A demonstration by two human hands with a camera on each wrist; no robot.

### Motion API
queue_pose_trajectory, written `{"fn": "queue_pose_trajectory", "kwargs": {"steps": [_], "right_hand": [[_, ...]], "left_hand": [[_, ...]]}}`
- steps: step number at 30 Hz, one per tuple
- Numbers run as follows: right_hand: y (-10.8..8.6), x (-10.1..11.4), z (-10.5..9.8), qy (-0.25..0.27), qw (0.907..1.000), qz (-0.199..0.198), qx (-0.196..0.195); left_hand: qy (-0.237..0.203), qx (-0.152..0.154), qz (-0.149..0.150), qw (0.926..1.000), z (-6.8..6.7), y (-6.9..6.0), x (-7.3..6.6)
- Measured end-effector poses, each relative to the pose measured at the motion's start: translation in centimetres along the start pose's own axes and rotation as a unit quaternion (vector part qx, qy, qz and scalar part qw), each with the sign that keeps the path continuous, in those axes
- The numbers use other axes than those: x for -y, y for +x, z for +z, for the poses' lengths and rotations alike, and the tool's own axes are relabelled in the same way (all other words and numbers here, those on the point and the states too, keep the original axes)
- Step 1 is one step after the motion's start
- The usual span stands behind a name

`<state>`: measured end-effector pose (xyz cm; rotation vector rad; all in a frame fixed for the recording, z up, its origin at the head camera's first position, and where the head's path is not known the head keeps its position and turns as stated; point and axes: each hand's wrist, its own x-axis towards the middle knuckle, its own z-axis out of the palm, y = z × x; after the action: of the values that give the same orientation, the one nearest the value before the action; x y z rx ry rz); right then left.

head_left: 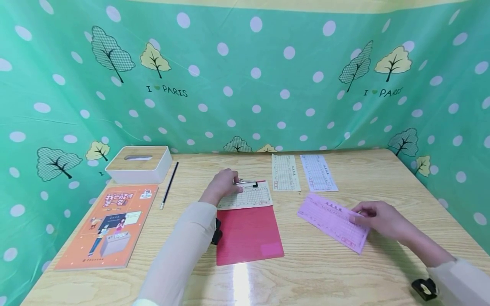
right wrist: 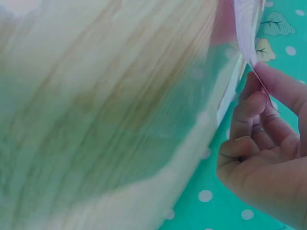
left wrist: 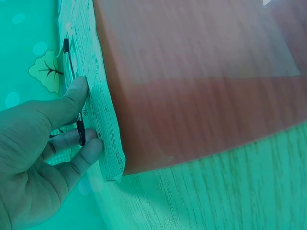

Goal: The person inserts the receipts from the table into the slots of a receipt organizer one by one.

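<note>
Pink paper [head_left: 333,222], pinched in our right grip [head_left: 383,219], wants carrying flat. Our left grip [head_left: 223,185] seems to pinch the clip [left wrist: 66,45].

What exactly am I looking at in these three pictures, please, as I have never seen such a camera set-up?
There is no machine here, just a person working with two bare hands. The wide picture comes from a camera worn on the head; the two close-ups come from cameras on the wrists, each showing that hand's work.

On the wooden table lie an orange book, a white box with a slotted lid, a pencil, a yellowish slip and a bluish slip.

The left hand grips the clip of a red clipboard, which bears another printed slip. The right hand pinches a pink slip by one end.
</note>
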<state>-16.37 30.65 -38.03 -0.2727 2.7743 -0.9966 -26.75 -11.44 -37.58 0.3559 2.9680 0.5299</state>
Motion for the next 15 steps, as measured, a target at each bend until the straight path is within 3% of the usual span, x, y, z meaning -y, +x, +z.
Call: {"fn": "queue_pose_trajectory", "kwargs": {"steps": [8, 15], "right_hand": [[0.4, 2.8, 0.0, -0.04, 0.9954, -0.054, -0.068], [1.4, 6.4, 0.1, -0.025, 0.9907, -0.102, -0.086]], "left_hand": [[-0.003, 0.001, -0.002, 1.0, 0.1, 0.0, 0.0], [-0.005, -0.002, -0.001, 1.0, 0.0, 0.0, 0.0]]}}
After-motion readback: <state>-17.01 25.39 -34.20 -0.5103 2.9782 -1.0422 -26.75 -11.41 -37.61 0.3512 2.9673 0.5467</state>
